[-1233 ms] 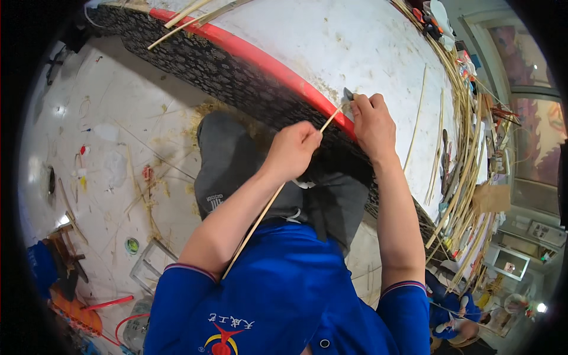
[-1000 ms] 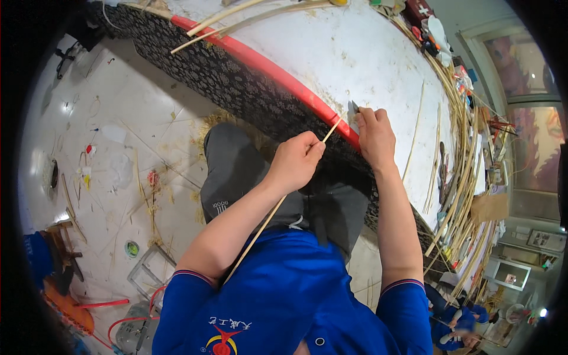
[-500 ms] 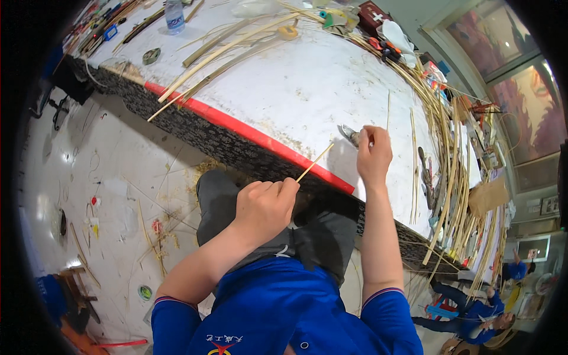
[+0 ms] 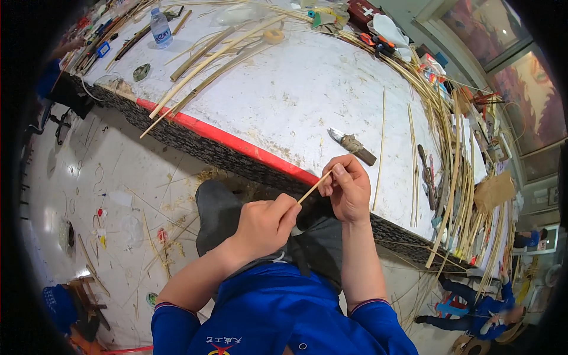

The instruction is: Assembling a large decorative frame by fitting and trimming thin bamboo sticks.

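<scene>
Your left hand (image 4: 264,225) curls closed around a thin strip (image 4: 313,188), and your right hand (image 4: 351,189) pinches its far end between thumb and fingers, so the strip spans both hands near the red edge (image 4: 225,139) of the desk (image 4: 331,77). Two grips probably keep so slender a length steady. The knife (image 4: 362,150) lies just beyond your right hand, blade toward the far left, likely there to leave those fingers free yet within reach. Bundled long strips (image 4: 451,183) run along the desk's right side, perhaps to save working room. A clear bottle (image 4: 161,31) stands capped at the far left; you cannot tell its fill from here. A dark red case (image 4: 358,13) sits at the far edge, its contents hidden.
</scene>
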